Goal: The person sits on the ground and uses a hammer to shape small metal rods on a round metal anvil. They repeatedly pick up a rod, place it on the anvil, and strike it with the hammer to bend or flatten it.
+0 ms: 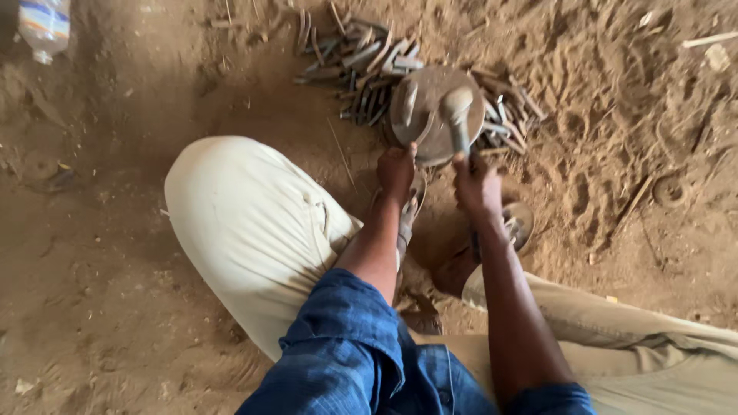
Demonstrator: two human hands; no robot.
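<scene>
A round grey metal block sits on the dirt ground in front of me. A short metal piece lies across its top. My left hand is closed at the block's near edge, and what it pinches is too small to tell. In my right hand I grip a hammer, with its head above the block. Behind and around the block lies a pile of several short metal pieces.
My bent knees in beige trousers frame the spot, and my sandalled feet rest near the block. A plastic bottle stands at the far left. Loose sandy soil with sticks and debris surrounds everything.
</scene>
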